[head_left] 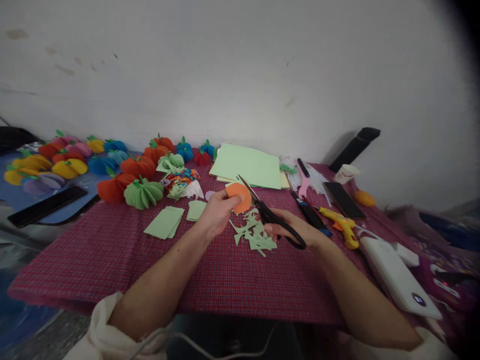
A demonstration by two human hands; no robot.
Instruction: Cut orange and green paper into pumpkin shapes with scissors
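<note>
My left hand (216,212) pinches a small orange paper piece (240,194) above the red checked tablecloth (112,250). My right hand (290,231) grips black-handled scissors (270,215), whose open blades reach up to the right edge of the orange piece. Light green paper scraps (254,233) lie on the cloth just under both hands. Small green paper rectangles (165,221) lie to the left of my left hand.
Paper pumpkins in orange (138,166), green (143,193), blue, yellow and pink crowd the back left. A green paper stack (247,165) lies at the back centre. A yellow glue gun (343,224), black phone (344,199), paper cup (345,173) and white power bank (397,277) sit to the right.
</note>
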